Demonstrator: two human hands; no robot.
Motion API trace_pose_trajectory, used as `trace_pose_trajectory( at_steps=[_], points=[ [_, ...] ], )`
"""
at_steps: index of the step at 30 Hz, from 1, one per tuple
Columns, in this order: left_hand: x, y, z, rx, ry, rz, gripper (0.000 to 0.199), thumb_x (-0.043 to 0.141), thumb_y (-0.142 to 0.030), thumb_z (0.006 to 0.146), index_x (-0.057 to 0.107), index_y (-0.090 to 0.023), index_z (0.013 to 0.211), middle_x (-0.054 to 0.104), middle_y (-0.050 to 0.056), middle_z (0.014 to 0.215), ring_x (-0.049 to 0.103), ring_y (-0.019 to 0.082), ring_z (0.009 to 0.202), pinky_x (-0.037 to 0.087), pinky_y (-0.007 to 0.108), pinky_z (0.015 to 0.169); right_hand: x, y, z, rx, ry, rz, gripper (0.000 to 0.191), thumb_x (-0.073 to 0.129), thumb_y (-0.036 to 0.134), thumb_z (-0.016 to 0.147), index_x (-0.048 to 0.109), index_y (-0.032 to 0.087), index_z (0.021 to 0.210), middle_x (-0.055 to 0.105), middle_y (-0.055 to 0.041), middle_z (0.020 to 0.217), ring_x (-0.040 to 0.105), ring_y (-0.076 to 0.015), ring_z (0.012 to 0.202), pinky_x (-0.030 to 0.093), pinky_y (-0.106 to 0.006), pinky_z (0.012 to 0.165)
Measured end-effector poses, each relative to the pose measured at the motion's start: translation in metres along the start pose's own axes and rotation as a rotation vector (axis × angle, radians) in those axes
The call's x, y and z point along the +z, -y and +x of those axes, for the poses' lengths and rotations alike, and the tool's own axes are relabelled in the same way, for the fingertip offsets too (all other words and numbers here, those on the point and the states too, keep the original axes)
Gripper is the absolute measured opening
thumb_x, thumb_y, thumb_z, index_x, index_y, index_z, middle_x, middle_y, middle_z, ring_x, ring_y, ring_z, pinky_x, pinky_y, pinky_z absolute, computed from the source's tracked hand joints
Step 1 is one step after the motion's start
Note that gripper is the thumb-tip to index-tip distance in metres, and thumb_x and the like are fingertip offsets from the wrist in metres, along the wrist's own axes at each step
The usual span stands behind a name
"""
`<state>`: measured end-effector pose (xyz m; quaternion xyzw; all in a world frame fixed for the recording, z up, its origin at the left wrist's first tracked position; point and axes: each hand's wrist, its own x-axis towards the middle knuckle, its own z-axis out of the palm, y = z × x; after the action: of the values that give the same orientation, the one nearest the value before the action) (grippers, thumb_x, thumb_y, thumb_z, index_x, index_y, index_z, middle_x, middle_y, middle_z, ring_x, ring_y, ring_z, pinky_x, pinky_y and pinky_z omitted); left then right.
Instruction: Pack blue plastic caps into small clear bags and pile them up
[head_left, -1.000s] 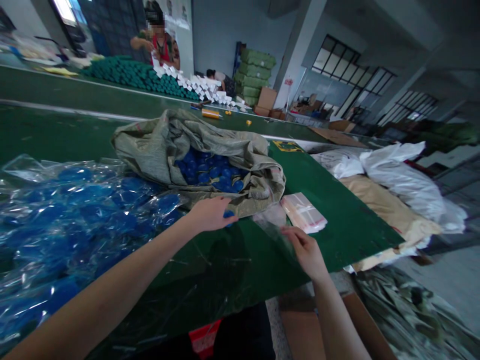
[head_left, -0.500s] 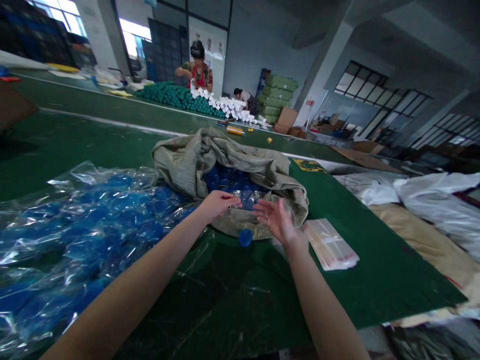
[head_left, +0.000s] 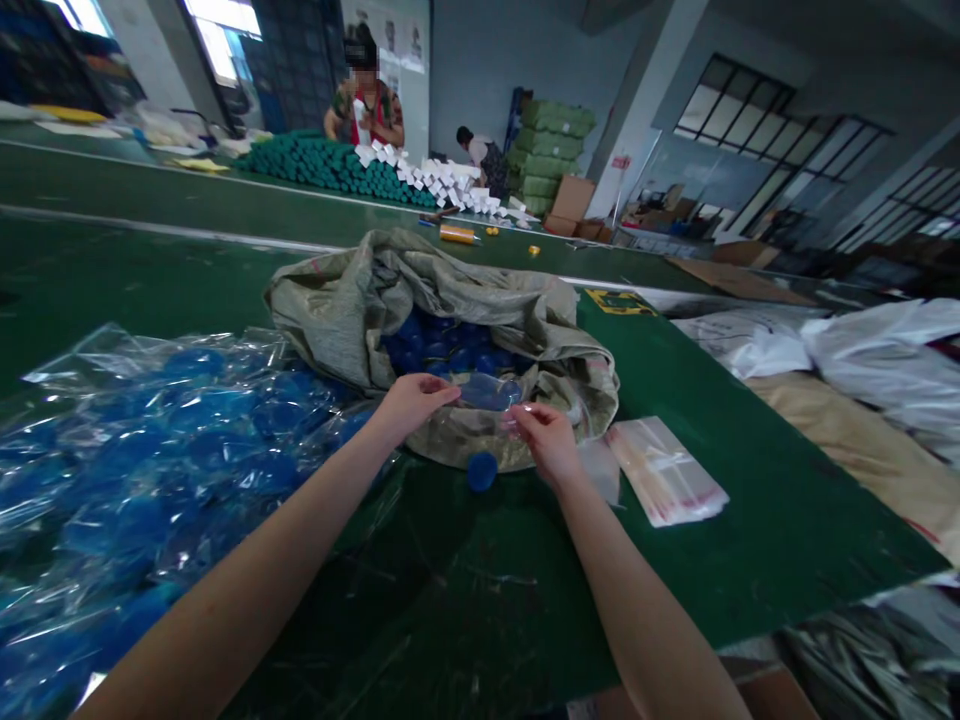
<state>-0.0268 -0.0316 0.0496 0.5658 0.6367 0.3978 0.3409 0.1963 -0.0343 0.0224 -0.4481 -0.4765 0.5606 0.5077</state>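
Observation:
Between my hands a clear plastic bag (head_left: 486, 391) is stretched in front of the sack's mouth. My left hand (head_left: 417, 402) pinches its left end, and my right hand (head_left: 546, 436) has its fingers closed on the right end. Behind it lies an open woven sack (head_left: 330, 305) holding many blue balls (head_left: 442, 340). One loose blue ball (head_left: 481, 471) rests on the green table just below the bag. Right of my right hand is a stack of flat clear bags (head_left: 667, 470), with a single bag (head_left: 600, 470) partly beside it.
A heap of bagged blue balls (head_left: 187, 440) covers the table's left side. Across the far table are green rolls (head_left: 307, 165), white boxes (head_left: 442, 185) and an orange cylinder (head_left: 459, 235). Two people work back there. White and tan sacks (head_left: 847, 420) lie to the right.
My right hand was open with fingers spread beside the bag; now its fingers are closed on the bag's right end. My left hand keeps its pinch. The view has shifted slightly.

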Motion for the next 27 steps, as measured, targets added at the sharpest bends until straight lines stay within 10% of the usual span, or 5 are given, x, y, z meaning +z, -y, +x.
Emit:
trace_pose_trajectory(
  at_steps=[4, 10, 27],
  points=[
    [0.007, -0.018, -0.017, 0.251, -0.272, 0.209, 0.033, 0.064, -0.049, 0.074, 0.061, -0.018, 0.084, 0.064, 0.004, 0.085, 0.057, 0.017, 0.078, 0.043, 0.028, 0.071, 0.008, 0.005, -0.007, -0.102, -0.082, -0.103, 0.027, 0.074, 0.046, 0.066, 0.065, 0.021, 0.075, 0.072, -0.004, 0.076, 0.068, -0.0215, 0.072, 0.056, -0.035, 0.068],
    [0.022, -0.036, -0.04, 0.408, 0.007, 0.144, 0.029, 0.062, -0.048, 0.078, 0.064, -0.019, 0.078, 0.066, 0.002, 0.077, 0.056, 0.015, 0.069, 0.043, 0.026, 0.068, 0.026, 0.001, -0.022, -0.271, -0.088, -0.341, 0.023, 0.071, 0.044, 0.071, 0.065, 0.022, 0.075, 0.07, -0.0041, 0.073, 0.067, -0.0207, 0.069, 0.055, -0.034, 0.068],
    [0.027, -0.025, -0.032, 0.448, 0.096, 0.086, 0.017, 0.058, -0.028, 0.083, 0.072, -0.019, 0.084, 0.072, 0.001, 0.085, 0.062, 0.014, 0.076, 0.045, 0.024, 0.073, 0.032, 0.002, -0.027, -0.294, -0.086, -0.307, 0.038, 0.054, 0.053, 0.084, 0.07, 0.019, 0.08, 0.072, -0.005, 0.076, 0.068, -0.0204, 0.067, 0.057, -0.034, 0.066]
  ],
)
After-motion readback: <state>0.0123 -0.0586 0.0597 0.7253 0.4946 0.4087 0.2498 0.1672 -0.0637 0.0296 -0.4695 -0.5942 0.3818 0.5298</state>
